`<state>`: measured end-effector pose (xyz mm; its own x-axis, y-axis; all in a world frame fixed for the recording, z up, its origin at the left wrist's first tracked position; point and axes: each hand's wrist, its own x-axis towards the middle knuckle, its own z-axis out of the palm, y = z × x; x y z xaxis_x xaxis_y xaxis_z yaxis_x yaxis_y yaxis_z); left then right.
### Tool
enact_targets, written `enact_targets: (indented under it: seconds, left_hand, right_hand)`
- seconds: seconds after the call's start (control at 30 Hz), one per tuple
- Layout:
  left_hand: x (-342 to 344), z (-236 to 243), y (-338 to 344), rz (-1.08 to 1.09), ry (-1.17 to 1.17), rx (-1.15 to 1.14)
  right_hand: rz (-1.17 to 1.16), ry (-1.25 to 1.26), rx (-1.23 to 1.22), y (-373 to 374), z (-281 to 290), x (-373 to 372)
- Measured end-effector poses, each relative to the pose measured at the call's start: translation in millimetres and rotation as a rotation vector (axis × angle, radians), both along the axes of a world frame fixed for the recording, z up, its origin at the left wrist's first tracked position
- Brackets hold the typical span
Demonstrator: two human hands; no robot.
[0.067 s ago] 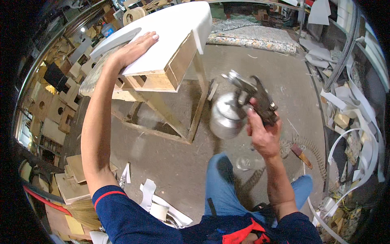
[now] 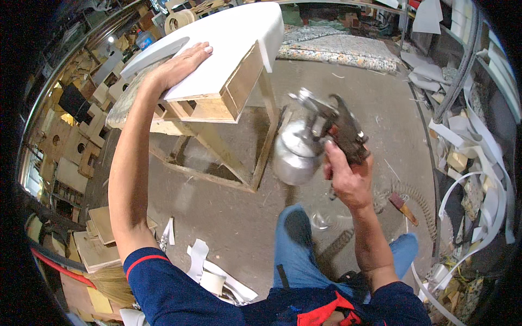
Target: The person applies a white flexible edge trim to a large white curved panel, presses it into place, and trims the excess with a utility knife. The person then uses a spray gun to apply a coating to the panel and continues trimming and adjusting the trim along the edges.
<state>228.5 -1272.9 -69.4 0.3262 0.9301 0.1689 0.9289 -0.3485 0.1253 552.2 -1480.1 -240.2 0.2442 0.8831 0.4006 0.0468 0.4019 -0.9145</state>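
My right hand (image 2: 350, 176) is wrapped round the handle of a spray gun (image 2: 345, 133), which has a round silver cup (image 2: 296, 155) hanging beneath it. The gun is somewhat smeared by motion, and its nozzle end points toward the wooden frame. With fingers stretched out, my left hand (image 2: 185, 65) lies flat on a white foam sheet (image 2: 231, 41). That sheet covers the top of a plywood frame (image 2: 242, 81), and one strip of it hangs over the frame's far right corner. A wooden stand (image 2: 261, 157) carries the frame.
A coiled air hose (image 2: 427, 209) and a brush with a wooden handle (image 2: 403, 209) lie on the floor at right. White foam scraps (image 2: 215, 271) are strewn near my legs. Speckled foam slabs (image 2: 337, 51) are at the back. Plywood pieces (image 2: 98, 236) are stacked at left.
My right hand has shifted slightly left with the spray gun, bringing the cup nearer the stand. My left hand has stayed where it was on the foam.
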Motion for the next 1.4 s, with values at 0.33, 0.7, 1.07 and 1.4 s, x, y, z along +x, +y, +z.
enact_targets:
  seconds: [0.33, 0.7, 1.07, 1.4]
  left_hand:
    - [4.4, 4.3, 9.7, 0.049, 0.022, 0.025]
    - [6.2, 5.4, 8.0, 0.041, 0.028, 0.034]
    - [-1.7, 2.0, 17.8, -0.009, -0.014, 0.027]
    - [-2.2, 1.1, 16.6, 0.010, -0.057, 0.012]
  right_hand:
    - [0.164, 0.164, 0.077, 28.4, 64.7, -30.3]
    - [0.217, 0.193, -0.088, 34.8, 45.5, -22.1]
    - [0.194, 0.250, -0.077, 33.2, 56.5, -22.5]
    - [0.211, 0.270, -0.210, 19.1, 16.6, -10.9]
